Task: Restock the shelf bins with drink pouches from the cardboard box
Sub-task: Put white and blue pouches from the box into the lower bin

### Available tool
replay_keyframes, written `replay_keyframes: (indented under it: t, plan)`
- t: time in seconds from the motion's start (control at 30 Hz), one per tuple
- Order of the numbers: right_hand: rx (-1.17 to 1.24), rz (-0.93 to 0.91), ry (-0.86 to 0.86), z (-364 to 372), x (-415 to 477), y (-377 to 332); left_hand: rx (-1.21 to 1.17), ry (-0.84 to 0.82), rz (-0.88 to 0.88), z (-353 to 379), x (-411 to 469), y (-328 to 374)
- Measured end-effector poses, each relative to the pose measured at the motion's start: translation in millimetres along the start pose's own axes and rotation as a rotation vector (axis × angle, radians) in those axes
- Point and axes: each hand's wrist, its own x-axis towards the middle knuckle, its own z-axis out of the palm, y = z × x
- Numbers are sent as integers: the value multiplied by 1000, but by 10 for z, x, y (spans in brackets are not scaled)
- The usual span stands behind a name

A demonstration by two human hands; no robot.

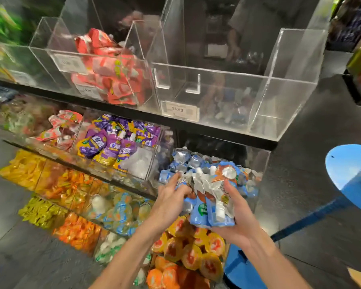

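Top shelf, far left: green packets (pixel 2 24), too blurred to read.
Top shelf, left of middle: a clear bin (pixel 50 53) heaped with red pouches (pixel 108 67). The white label on its front wall is not legible.
Top shelf, right: a wide clear bin (pixel 290 94), just beside the red one, with a price tag (pixel 179 110) on its front wall.
Middle shelf, left: red-and-white pouches (pixel 61 130) in their own compartment.
Middle shelf, centre: purple pouches (pixel 113 142) with white caps showing, in the compartment next to the red-and-white ones.
Lower shelves, left: yellow packets (pixel 23 170) and orange packets (pixel 77 232), with round jelly cups (pixel 119 211) beside them.
Left hand (pixel 171 199): on the left edge of the bundle, holding it with fingers curled against it and the forefinger stretched up along the pouches.
Blue drink pouches (pixel 206 207): a bundle held between both hands, white caps pointing different ways, over the front of the blue-pouch bin.
Blue-pouch bin (pixel 258 159): at the right end of the middle shelf, below the wide clear bin. More blue pouches lie piled in it right behind the held bundle.
Right hand (pixel 238 217): cupped beneath the bundle's right side, holding it with the thumb pressed on the top pouch and the fingers wrapped underneath.
Below the hands: orange-and-yellow pouches (pixel 192 251) in the bottom bin.
Far right: a blue stool (pixel 350 170) standing on the dark floor (pixel 300 184).
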Motion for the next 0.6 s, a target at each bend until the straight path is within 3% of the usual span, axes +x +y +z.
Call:
replay_keyframes:
  t: [0.1,0.3,0.43,0.53,0.6]
  plan:
    - [49,-31,46,32,149,60,228,-56,17,-112,102,-16]
    - [129,-176,153,212,334,177,226,-66,286,-251,330,-23]
    - [208,-234,266,264,399,118,179,-250,434,-353,368,31]
    - [161,-309,290,233,391,30,161,-411,418,-425,441,43]
    - [94,-354,283,284,380,-55,145,-408,443,-432,557,73]
